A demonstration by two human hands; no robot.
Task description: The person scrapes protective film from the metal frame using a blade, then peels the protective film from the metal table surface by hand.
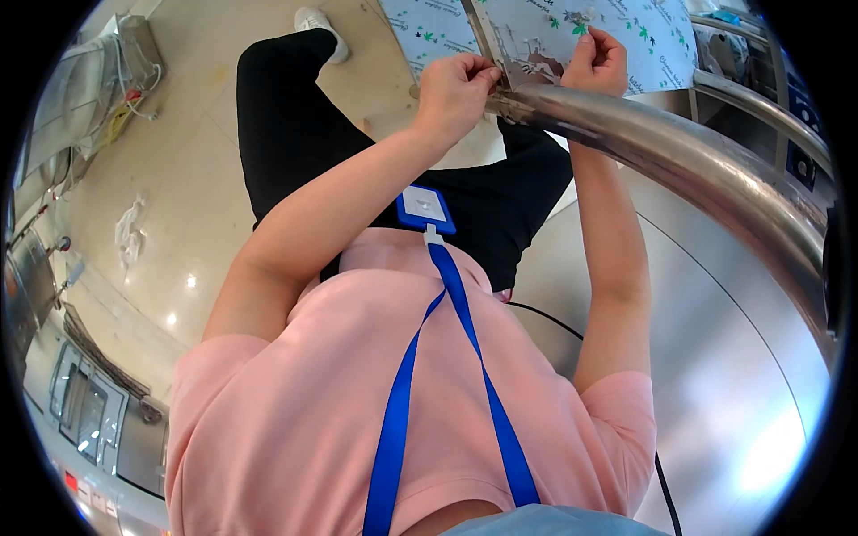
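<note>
My left hand is closed in a pinch at the edge of a metal panel, just above the end of a thick metal tube. What its fingertips hold, if anything, is too small to make out. My right hand is also closed, thumb against curled fingers, over the panel's white film printed with green leaves. I cannot tell whether a scrap of film is between its fingers. Between the two hands, a torn brownish patch shows in the film, close above the tube.
The curved tube runs down the right side, over a smooth metal surface. A black cable passes beside my body. A blue lanyard with a badge hangs at my lap. Crumpled white material lies on the tiled floor. Equipment lines the left.
</note>
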